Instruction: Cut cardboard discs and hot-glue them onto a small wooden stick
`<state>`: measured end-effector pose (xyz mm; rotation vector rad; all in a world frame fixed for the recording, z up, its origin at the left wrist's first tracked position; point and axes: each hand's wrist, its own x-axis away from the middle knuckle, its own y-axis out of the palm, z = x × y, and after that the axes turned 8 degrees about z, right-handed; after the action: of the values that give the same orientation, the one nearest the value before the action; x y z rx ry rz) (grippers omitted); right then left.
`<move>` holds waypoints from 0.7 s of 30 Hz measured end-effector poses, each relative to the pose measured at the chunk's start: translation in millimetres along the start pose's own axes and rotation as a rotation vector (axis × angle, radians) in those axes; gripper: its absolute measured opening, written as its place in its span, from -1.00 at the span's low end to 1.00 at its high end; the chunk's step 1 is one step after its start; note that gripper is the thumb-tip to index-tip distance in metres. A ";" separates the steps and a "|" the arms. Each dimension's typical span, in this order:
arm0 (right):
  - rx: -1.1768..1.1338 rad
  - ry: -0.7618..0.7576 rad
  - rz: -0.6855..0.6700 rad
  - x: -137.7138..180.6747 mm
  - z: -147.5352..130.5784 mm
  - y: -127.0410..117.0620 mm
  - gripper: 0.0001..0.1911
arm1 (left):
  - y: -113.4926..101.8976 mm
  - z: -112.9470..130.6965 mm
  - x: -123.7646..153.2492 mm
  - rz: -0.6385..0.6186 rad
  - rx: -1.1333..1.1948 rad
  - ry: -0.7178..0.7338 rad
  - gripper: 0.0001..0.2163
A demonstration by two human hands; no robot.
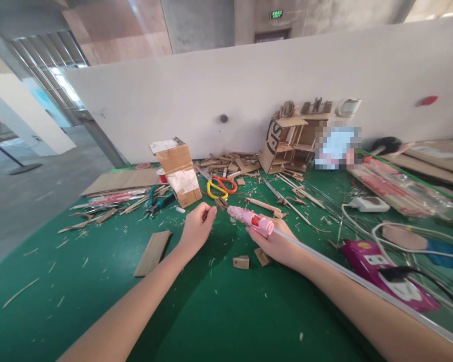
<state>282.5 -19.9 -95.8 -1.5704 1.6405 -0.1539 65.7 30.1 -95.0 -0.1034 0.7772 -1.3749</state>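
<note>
My right hand (274, 239) is wrapped round a pink hot glue gun (251, 219). A long clear glue stick (335, 271) runs out of its back end along my right forearm. The gun's nozzle points left, close to a small brown cardboard piece (221, 203). My left hand (199, 226) is closed in a pinch on that piece; whether the nozzle touches it I cannot tell. Below the gun lie a small cardboard block (241, 262) and another small cardboard piece (262, 257), partly behind my right hand. A flat cardboard strip (153, 253) rests left of my left hand.
Scissors (221, 187), pliers (153, 203), a folded cardboard box (178, 171) and a cardboard shelf model (287, 141) stand or lie farther back. Cardboard scraps (230, 165) line the white partition (196, 95). A purple power strip (385, 274) with cables sits at right.
</note>
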 end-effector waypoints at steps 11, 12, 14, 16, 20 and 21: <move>-0.023 0.034 -0.002 1.2 -0.8 -0.7 -0.79 | 0.8 0.4 0.4 0.002 -0.029 0.000 -0.69; -0.022 0.036 0.003 1.4 -1.2 -0.8 -0.78 | 1.0 0.6 0.5 -0.001 -0.031 0.004 -0.69; -0.022 0.044 0.002 1.7 -2.2 -1.3 -0.78 | 1.3 1.0 0.8 -0.002 -0.033 0.008 -0.70; -0.020 0.048 -0.003 1.6 -3.0 -2.0 -0.78 | 1.4 1.4 1.2 0.001 -0.029 0.007 -0.70; -0.023 0.040 -0.005 1.0 -4.2 -3.1 -0.77 | 1.0 2.8 1.4 0.007 -0.034 0.009 -0.69; -0.026 0.039 -0.006 0.9 -4.2 -3.2 -0.78 | 0.8 3.2 1.3 0.010 -0.037 0.011 -0.69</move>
<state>282.4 -23.2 -91.5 -1.6012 1.6744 -0.1683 68.1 28.0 -93.6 -0.1215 0.8115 -1.3529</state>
